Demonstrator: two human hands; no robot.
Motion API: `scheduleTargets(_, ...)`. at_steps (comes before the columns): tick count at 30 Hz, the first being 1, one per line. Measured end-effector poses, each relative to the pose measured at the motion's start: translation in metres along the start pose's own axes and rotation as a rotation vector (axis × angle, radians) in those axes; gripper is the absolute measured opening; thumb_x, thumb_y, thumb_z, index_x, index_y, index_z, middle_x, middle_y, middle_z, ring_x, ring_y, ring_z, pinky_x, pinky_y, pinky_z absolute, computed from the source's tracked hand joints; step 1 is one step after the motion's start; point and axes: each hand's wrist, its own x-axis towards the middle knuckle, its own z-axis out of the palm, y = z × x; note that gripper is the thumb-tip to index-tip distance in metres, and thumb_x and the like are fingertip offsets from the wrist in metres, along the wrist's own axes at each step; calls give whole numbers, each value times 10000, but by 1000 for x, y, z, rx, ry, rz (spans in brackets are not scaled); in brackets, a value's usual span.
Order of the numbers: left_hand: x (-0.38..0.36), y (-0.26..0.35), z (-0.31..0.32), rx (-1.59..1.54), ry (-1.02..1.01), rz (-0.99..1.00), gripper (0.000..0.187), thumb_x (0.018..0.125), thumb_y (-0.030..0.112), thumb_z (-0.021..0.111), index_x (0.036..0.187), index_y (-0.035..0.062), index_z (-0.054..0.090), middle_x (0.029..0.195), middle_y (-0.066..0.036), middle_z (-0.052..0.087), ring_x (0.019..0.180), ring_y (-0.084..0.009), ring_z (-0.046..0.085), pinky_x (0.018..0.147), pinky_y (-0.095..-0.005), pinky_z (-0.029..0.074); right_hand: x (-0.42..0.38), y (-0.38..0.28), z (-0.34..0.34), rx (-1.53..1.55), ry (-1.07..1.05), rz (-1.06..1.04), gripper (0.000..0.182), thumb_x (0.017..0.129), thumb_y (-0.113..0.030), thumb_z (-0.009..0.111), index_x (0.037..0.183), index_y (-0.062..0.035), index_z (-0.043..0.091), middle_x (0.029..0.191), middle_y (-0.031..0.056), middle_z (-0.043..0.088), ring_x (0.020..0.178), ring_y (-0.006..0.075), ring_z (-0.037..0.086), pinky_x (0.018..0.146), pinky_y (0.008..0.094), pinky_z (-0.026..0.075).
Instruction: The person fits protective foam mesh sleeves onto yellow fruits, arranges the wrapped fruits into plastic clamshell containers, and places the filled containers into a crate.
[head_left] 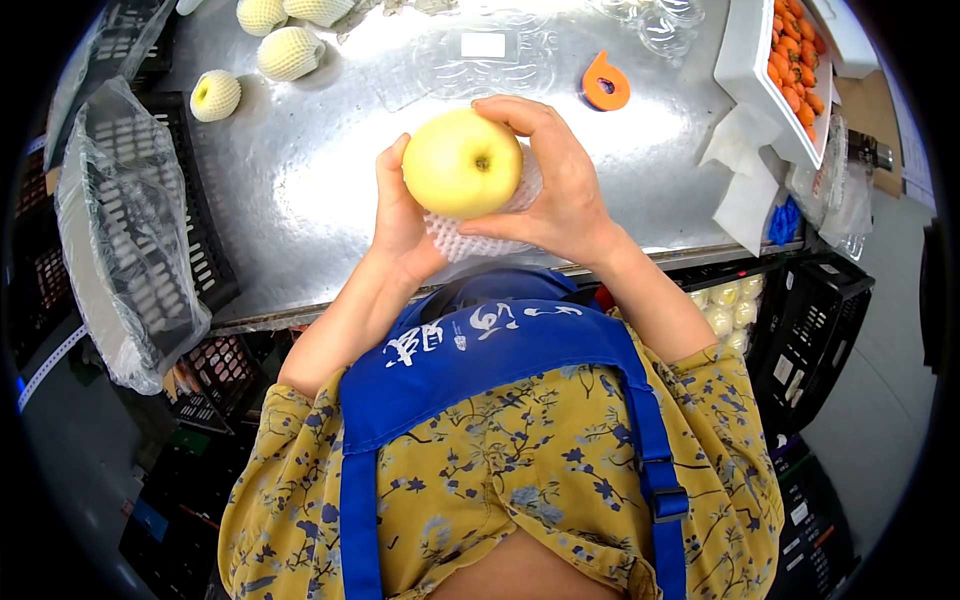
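A large yellow apple (450, 160) is held up over the metal table, between both hands. My left hand (400, 220) presses against its left side, thumb upright and the other fingers mostly hidden. On the right side, my right hand (565, 185) curls its fingers and thumb around the fruit. White foam netting (465, 240) hangs beneath the apple, between the hands. Several fruits in foam nets, one of them a netted yellow fruit (215, 95), lie at the table's upper left.
The metal table (300, 190) carries an orange tape dispenser (622, 92), clear plastic trays (490, 75) and a white box (745, 60) of orange-red fruit. A black crate (200, 200) with plastic wrap (125, 240) borders the left; another black crate (815, 320) stands lower right.
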Motion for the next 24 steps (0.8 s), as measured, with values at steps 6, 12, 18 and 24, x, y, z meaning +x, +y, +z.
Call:
scheduleTargets(6, 1, 1, -2, -11, 28, -5, 644, 870, 580, 302, 1267, 91, 438, 1238, -152, 497, 1133, -298, 512, 949, -456, 448, 1, -2, 4, 0, 52, -9, 734, 508, -185, 838, 1137, -66, 480, 1140, 117, 555, 1038, 300, 534, 880, 374, 445)
scheduleTargets(12, 1, 1, 6, 42, 122, 6, 661, 870, 597, 292, 1270, 91, 437, 1238, -154, 496, 1138, -304, 505, 949, -454, 446, -2, 6, 8, -22, 38, -83, 666, 531, -147, 826, 1087, -76, 467, 1192, 128, 524, 1038, 310, 532, 878, 363, 448)
scheduleTargets(18, -7, -2, 28, 473, 202, 168, 617, 950, 531, 216, 1262, 47, 437, 1200, -131, 527, 1113, -241, 525, 931, -385, 449, -16, 17, 8, 540, 12, 286, 637, 618, -80, 801, 1119, -74, 407, 1188, 142, 516, 1070, 240, 530, 901, 358, 438)
scheduleTargets(24, -6, 7, 24, 408, 143, 260, 548, 980, 444, 241, 1286, 21, 406, 1248, -125, 503, 1171, -219, 478, 993, -375, 380, -23, 13, 5, 1290, 14, 707, 567, 843, -309, 602, 1269, -48, 334, 1166, 137, 524, 1084, 205, 526, 908, 369, 447)
